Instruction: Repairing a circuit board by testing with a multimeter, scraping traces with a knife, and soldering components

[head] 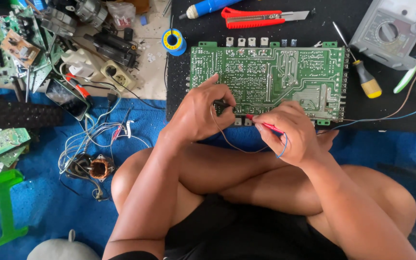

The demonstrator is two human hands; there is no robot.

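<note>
Pressing probes onto the green circuit board's (270,79) near edge, the left hand (199,111) pinched a black probe (221,103) and the right hand (287,132) a red probe (265,124) (tips close together); a slip could bridge neighbouring solder joints.

Green circuit board (275,77), red probe (266,125)

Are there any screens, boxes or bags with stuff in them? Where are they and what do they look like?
Multimeter: top right corner on the black mat, grey box with a round dial; its pale screen is partly cut off by the picture's edge.
Phone: left side on the blue cloth, dark glossy rectangle, screen off.
Small plastic bag: top, left of middle, clear with reddish bits inside.
No signs or readable labels stand out.
</note>
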